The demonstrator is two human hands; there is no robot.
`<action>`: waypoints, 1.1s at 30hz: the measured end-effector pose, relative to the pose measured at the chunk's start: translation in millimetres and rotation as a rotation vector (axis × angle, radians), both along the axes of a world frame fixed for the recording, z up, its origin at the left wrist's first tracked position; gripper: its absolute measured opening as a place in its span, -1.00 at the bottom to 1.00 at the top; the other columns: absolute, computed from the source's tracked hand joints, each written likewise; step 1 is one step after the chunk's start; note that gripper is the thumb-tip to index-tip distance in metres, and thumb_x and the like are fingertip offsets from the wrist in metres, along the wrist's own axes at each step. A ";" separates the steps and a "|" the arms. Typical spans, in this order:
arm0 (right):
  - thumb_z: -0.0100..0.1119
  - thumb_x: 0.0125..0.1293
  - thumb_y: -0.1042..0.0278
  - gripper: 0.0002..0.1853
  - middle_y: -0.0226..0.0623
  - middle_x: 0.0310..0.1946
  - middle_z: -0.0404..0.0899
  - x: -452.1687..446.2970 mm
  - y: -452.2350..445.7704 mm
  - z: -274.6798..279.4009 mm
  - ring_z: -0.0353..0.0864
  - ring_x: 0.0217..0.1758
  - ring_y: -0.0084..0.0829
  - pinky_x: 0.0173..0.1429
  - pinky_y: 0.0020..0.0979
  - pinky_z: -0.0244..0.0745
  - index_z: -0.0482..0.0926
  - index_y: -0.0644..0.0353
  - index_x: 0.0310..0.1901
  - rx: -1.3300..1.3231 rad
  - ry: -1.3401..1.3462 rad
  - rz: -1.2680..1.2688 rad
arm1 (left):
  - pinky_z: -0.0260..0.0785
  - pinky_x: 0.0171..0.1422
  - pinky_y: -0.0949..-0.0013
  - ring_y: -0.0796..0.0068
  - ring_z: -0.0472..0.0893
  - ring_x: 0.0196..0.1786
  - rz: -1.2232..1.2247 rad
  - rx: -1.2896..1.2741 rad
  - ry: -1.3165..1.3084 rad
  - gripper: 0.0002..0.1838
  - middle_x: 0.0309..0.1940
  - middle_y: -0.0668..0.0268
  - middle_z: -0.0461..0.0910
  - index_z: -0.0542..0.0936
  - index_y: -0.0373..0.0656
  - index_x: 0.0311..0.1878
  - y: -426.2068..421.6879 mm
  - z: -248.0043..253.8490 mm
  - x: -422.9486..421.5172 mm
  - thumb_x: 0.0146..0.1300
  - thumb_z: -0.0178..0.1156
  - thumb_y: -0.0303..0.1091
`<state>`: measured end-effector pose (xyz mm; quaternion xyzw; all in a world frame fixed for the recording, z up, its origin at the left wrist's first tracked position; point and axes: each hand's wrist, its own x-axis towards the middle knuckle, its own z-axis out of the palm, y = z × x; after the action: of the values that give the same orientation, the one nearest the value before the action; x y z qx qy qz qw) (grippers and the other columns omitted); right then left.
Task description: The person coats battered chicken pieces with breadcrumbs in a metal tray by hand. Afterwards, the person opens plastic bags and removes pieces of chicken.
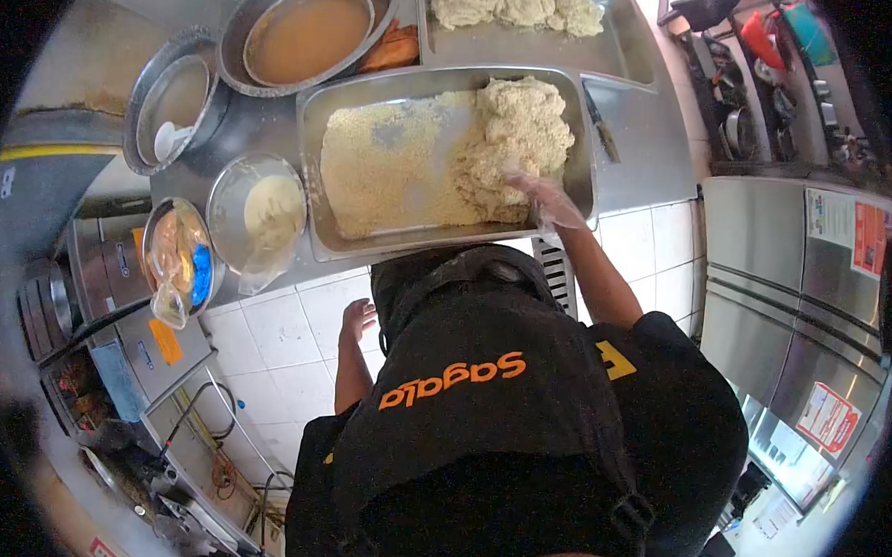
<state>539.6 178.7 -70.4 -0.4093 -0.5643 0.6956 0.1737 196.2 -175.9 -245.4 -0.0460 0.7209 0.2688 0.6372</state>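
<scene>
honestly I'd press that crumbed pile [520, 124] lightly by the right edge of the tray [448, 233] for even coating, gloved right hand [547, 197] on it (can't tell if it's gripping), left hand [358, 318] loosely open.

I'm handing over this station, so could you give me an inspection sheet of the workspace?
Surface: steel counter, metal showing at right.
Job's things: large tray of pale crumbs; lumpy coated pile at its right.
Clutter: several bowls at left; knife-like tool right of the tray.
Hands: right hand, in clear glove, touches the pile; left hand hangs by the body, nothing seen in it.
Cables: dark cable or hose loops at lower left.
Surroundings: white tiles, steel cabinet with posted notices.
</scene>
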 end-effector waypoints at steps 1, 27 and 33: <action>-0.02 0.16 -0.09 -0.35 -0.11 0.12 0.31 2.9 1.5 -10.4 0.18 0.26 -0.32 0.33 -0.32 -0.08 0.33 0.35 0.09 0.040 0.020 0.034 | 0.31 0.00 0.16 0.29 0.46 -0.04 0.000 -0.020 -0.007 -0.59 -0.10 0.22 0.46 0.36 -0.11 0.07 0.4 -1.1 1.1 0.20 -0.07 -0.13; 0.17 -0.02 0.16 -0.40 -0.23 -0.38 0.55 -25.8 -8.4 75.2 0.51 -0.34 -0.41 -0.16 -0.43 0.39 0.37 0.30 0.06 0.248 -0.762 0.040 | 0.33 -0.07 0.24 0.39 0.44 -0.13 0.028 0.009 -0.058 -0.66 -0.18 0.33 0.46 0.40 -0.07 0.01 -14.8 -18.8 12.9 0.22 -0.11 -0.17; 0.22 -0.09 0.12 -0.32 -0.28 -0.46 0.58 -22.1 5.9 80.8 0.53 -0.39 -0.43 -0.01 -0.41 0.38 0.33 0.24 0.11 0.157 -0.668 0.123 | 0.34 -0.08 0.25 0.42 0.42 -0.12 0.045 0.035 -0.052 -0.65 -0.19 0.37 0.45 0.40 -0.07 0.00 -15.1 -22.1 9.7 0.20 -0.12 -0.15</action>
<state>517.5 184.6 10.3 -0.5650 -0.6655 0.4867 -0.0320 205.9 -191.0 -267.4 -0.0579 0.6981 0.2945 0.6501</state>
